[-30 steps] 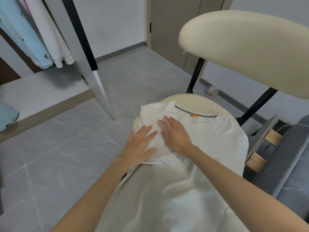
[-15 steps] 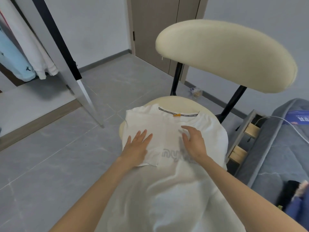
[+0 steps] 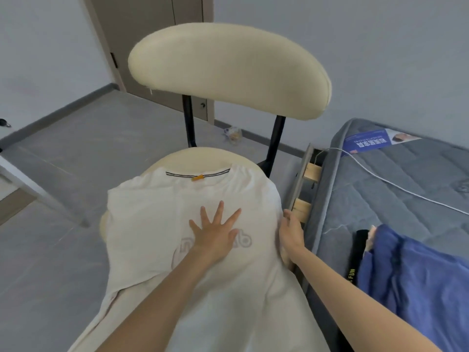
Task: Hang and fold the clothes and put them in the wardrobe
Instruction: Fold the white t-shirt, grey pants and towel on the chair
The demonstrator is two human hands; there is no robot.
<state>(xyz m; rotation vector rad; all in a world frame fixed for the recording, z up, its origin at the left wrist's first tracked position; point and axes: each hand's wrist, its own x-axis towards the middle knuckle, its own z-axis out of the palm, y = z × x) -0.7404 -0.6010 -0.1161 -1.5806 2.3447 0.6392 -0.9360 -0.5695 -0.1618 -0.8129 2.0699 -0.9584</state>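
Observation:
A white T-shirt (image 3: 149, 219) lies spread over the cream seat of a chair (image 3: 228, 72), collar toward the backrest, its lower part hanging off the front. My left hand (image 3: 214, 236) presses flat on the shirt's middle with fingers spread, over a faint printed logo. My right hand (image 3: 291, 232) is at the shirt's right edge, beside the seat's rim; its fingers curl down at the fabric's edge and its grip is partly hidden.
A bed with a grey mattress (image 3: 396, 199) stands close on the right, carrying a blue garment (image 3: 416, 280), a black item (image 3: 355, 252) and a white cable (image 3: 396, 184). Grey tiled floor (image 3: 76, 174) lies left. A brown door (image 3: 142, 34) is behind the chair.
My left hand slid right to the shirt's centre and spread flat. My right hand moved off the chest to the shirt's right edge. The view swung right, losing the hanging clothes.

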